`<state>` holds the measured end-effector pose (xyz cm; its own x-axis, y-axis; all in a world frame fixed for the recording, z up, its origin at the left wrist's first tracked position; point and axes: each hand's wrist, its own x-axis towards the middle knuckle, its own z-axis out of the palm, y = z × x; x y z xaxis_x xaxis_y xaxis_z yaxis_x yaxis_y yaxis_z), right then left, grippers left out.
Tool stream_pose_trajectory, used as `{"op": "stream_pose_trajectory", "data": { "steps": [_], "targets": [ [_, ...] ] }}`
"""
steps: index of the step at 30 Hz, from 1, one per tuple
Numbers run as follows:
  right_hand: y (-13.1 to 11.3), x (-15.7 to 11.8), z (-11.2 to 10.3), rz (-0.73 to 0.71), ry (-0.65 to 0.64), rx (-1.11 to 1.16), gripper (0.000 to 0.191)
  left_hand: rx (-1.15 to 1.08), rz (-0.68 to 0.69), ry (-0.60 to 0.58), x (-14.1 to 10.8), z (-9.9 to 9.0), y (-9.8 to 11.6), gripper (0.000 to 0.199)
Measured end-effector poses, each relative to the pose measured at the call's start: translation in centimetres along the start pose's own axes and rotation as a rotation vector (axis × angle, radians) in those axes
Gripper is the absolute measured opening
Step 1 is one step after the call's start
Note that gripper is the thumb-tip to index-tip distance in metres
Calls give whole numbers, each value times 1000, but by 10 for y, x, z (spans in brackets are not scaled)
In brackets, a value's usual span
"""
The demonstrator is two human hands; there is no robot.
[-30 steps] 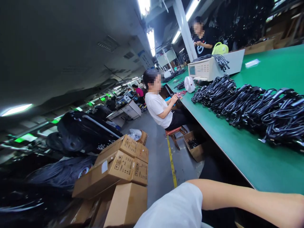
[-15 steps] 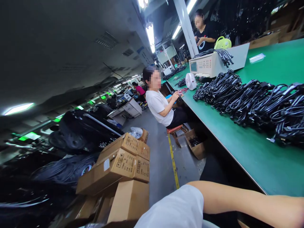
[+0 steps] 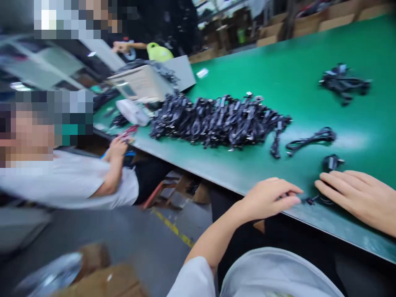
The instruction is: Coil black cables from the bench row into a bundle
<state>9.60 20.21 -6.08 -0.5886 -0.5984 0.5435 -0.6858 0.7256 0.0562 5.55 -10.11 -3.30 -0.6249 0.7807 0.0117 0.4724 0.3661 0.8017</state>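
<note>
A bundled black cable (image 3: 331, 162) lies on the green tabletop close to the front edge. My right hand (image 3: 360, 200) rests over its near part, fingers stretched out and fairly flat. Part of the cable is hidden beneath that hand. My left hand (image 3: 270, 197) is at the table edge, fingers loosely bent and apart from the thumb. Just beyond its fingertips is a small black cable end (image 3: 311, 201); I see nothing clearly held. Farther in, another tied cable (image 3: 312, 140) lies by itself, beside a long heap of black cables (image 3: 213, 121).
On the left a seated co-worker in a white shirt has a hand (image 3: 118, 147) at the table. A white fan (image 3: 133, 112) and a beige instrument (image 3: 142, 84) stand beyond the heap. More cables (image 3: 343, 82) lie at far right. Cardboard boxes (image 3: 108, 282) are on the floor.
My view has swung right and down toward the table. Both my hands are now visible near the bundled cable; before, only one forearm showed at the lower right.
</note>
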Motion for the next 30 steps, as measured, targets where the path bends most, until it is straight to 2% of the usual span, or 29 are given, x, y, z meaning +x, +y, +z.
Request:
{"op": "stream_pose_trajectory", "data": {
  "steps": [2, 3, 5, 7, 10, 12, 15, 17, 21, 24, 27, 30],
  "targets": [
    [9, -20, -18, -108, -123, -202, 55, -32, -35, 87, 0, 3, 1, 28],
    [14, -32, -29, -95, -176, -293, 48, -16, -49, 144, -1, 3, 2, 27],
    [20, -60, -56, 59, -264, -419, 37, 49, -50, 248, -1, 2, 1, 27],
    [21, -96, -88, 256, -337, -516, 32, 126, -23, 297, 5, 0, -6, 27],
    [15, -159, -133, 510, -380, -618, 30, 280, 60, 304, 25, 0, -19, 31],
    [9, -199, -158, 646, -380, -627, 36, 376, 134, 294, 39, 4, -21, 35],
    [0, -247, -180, 793, -379, -538, 50, 495, 227, 254, 57, 9, -15, 40],
    [-3, -266, -188, 868, -361, -421, 59, 569, 264, 221, 68, 11, -11, 44],
    [-1, -284, -201, 997, -284, -220, 72, 670, 269, 182, 88, 10, -12, 46],
    [6, -285, -208, 1065, -191, -213, 50, 681, 247, 164, 97, 8, -15, 44],
    [12, -277, -201, 1200, -88, -300, 23, 648, 217, 196, 99, 8, -18, 40],
    [11, -263, -185, 1392, -16, -415, 43, 628, 171, 223, 96, 13, -18, 39]
  ]
}}
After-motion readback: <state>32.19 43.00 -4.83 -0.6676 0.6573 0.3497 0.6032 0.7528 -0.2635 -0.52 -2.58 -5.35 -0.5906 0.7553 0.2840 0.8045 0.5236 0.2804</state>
